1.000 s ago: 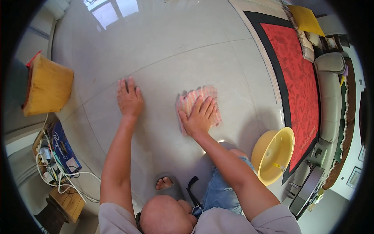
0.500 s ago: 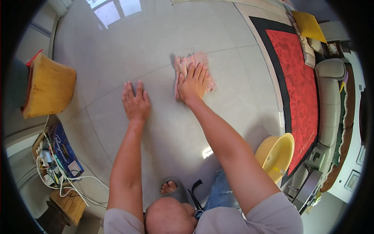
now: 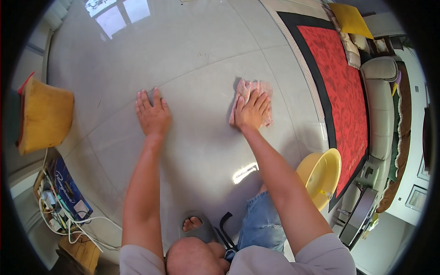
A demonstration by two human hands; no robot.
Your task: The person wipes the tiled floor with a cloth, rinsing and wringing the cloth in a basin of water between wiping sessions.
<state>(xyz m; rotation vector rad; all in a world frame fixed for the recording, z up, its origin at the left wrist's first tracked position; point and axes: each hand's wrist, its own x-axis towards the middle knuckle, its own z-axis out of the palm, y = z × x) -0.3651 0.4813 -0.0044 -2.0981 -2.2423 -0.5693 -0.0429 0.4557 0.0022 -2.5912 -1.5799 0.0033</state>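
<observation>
Over on the right, a pink-and-white patterned cleaning cloth (image 3: pixel 265 87) lies crumpled on the floor. My right hand (image 3: pixel 251 110) presses down on it, fingers stretched over the top, with a fold of cloth caught between thumb and forefinger. The palm hides part of the cloth. To the left, my left hand (image 3: pixel 153 113) rests flat on the bare tile with its fingers apart, holding nothing. Both hands touch the pale glossy tiled floor (image 3: pixel 201 133). Some small dark specks (image 3: pixel 201 56) show on the tiles beyond the hands.
A yellow basin (image 3: pixel 321 178) stands beside my right forearm. Farther right are a red mat with a black border (image 3: pixel 337 91) and a grey sofa (image 3: pixel 381 119). At left are a yellow wooden stool-like piece (image 3: pixel 48 114), a blue box (image 3: pixel 68 185) and white cables (image 3: pixel 98 220). A child's head (image 3: pixel 192 256) is close below me.
My right hand has slid the cloth rightward and nearer to me across the floor. My left hand stays flat on the tile. The whole view has shifted slightly.
</observation>
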